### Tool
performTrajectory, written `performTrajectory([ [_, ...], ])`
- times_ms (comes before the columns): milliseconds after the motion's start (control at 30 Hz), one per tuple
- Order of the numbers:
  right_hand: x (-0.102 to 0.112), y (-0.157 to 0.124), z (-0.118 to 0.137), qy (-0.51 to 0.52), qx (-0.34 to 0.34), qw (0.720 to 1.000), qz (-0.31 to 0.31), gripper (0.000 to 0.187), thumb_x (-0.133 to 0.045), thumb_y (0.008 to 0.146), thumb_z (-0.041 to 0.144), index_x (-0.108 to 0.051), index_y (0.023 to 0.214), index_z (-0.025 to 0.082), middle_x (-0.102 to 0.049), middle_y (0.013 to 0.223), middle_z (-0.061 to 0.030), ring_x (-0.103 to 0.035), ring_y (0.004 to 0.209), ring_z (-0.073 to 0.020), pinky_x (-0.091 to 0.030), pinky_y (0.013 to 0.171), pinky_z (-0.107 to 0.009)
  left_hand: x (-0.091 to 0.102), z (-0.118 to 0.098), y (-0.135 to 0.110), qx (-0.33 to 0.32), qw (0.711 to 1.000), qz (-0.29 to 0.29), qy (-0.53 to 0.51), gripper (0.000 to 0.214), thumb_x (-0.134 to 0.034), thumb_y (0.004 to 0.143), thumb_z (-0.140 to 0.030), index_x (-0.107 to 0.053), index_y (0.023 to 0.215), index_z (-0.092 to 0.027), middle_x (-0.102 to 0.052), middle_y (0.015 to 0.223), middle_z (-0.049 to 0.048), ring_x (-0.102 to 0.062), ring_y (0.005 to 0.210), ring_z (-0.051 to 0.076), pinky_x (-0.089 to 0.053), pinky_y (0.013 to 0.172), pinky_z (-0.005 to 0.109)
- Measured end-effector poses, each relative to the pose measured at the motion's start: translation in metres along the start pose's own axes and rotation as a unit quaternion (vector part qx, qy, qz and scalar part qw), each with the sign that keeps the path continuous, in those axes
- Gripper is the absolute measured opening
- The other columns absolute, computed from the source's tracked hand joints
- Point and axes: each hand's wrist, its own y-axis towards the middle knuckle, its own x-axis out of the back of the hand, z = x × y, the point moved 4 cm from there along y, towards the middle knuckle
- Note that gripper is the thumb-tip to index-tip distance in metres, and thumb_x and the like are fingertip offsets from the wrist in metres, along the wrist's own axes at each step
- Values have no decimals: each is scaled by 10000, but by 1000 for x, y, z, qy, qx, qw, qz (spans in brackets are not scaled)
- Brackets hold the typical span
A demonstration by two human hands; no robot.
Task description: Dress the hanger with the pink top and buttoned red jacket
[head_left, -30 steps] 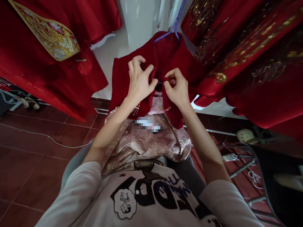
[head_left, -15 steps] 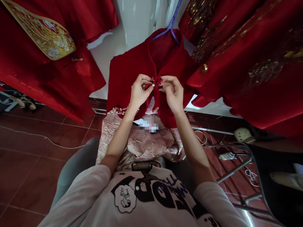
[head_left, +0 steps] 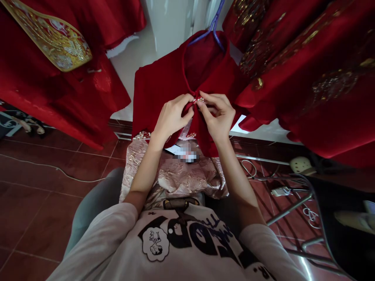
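A red jacket [head_left: 164,78] with a stand collar hangs in front of me from a purple hanger [head_left: 213,29]. At the base of its collar, the two front edges meet at a small beaded frog button [head_left: 198,100]. My left hand [head_left: 175,115] is closed, fingertips pinching the left end of this fastener. From the other side, my right hand [head_left: 219,113] pinches its right end between thumb and forefinger. Lower on the front, another beaded fastener [head_left: 191,135] lies where the edges part. Beaded trim [head_left: 142,135] shows by the jacket's left sleeve.
Pink brocade fabric [head_left: 181,181] covers my lap, with a phone [head_left: 174,150] on it. Red garments with gold embroidery [head_left: 68,47] hang left, and more sequined red garments [head_left: 293,86] hang right. A black chair [head_left: 345,218] stands at right; a cable [head_left: 70,176] crosses the tiled floor.
The two sides of the fastener have come together between my fingertips, and the collar edges now meet. My left hand has turned, its knuckles higher; the right hand has shifted slightly right.
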Motion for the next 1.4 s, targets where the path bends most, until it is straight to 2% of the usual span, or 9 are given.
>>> performTrajectory([
  [67, 1, -1, 2, -1, -5, 1000, -3, 368, -660, 1014, 589, -796, 1288, 386, -706, 1191, -61, -730, 1150, -240, -690, 953, -416, 3, -4, -1, -11, 1000, 17, 11, 124, -662, 963, -171, -701, 1038, -262, -765, 991, 45, -750, 910, 247, -579, 842, 369],
  [200, 4, -1, 8, -2, -6, 1000, 6, 354, -670, 1012, 574, -804, 1286, 393, -708, 1183, -58, -710, 1208, -265, -694, 985, -461, 6, -7, -2, -18, 1000, 8, 20, 70, -623, 1012, -236, -689, 995, -253, -746, 940, 46, -738, 859, 234, -569, 790, 354],
  [567, 7, 1, 9, -7, 22, 999, 36, 383, -716, 991, 549, -798, 1318, 367, -711, 1185, -50, -734, 1148, -244, -711, 1011, -455, 3, -12, -4, -37, 996, 33, 69, 100, -600, 1036, -231, -681, 977, -235, -734, 940, 60, -736, 829, 231, -550, 756, 339],
  [833, 5, 3, 7, -44, 54, 996, 64, 397, -657, 1033, 491, -784, 1346, 284, -712, 1244, -69, -759, 1141, -237, -689, 1070, -462, -1, -14, -2, -21, 986, 100, 136, 233, -472, 1095, -217, -699, 1096, -165, -737, 1044, 107, -754, 949, 252, -563, 835, 342],
  [1233, 2, 12, -6, -36, 42, 993, 102, 385, -705, 1004, 421, -771, 1358, 282, -701, 1273, -71, -750, 1160, -246, -688, 1073, -460, -8, -2, -3, -38, 990, 96, 91, 242, -457, 1102, -186, -697, 1103, -164, -736, 1086, 109, -744, 1032, 250, -570, 951, 360],
  [1400, 3, 16, -7, -18, 43, 993, 105, 362, -724, 970, 390, -788, 1303, 266, -724, 1246, -67, -764, 1095, -234, -700, 1035, -466, -14, 3, 0, -47, 991, 99, 83, 232, -464, 1106, -185, -693, 1076, -170, -737, 1096, 109, -739, 1069, 261, -570, 995, 378],
])
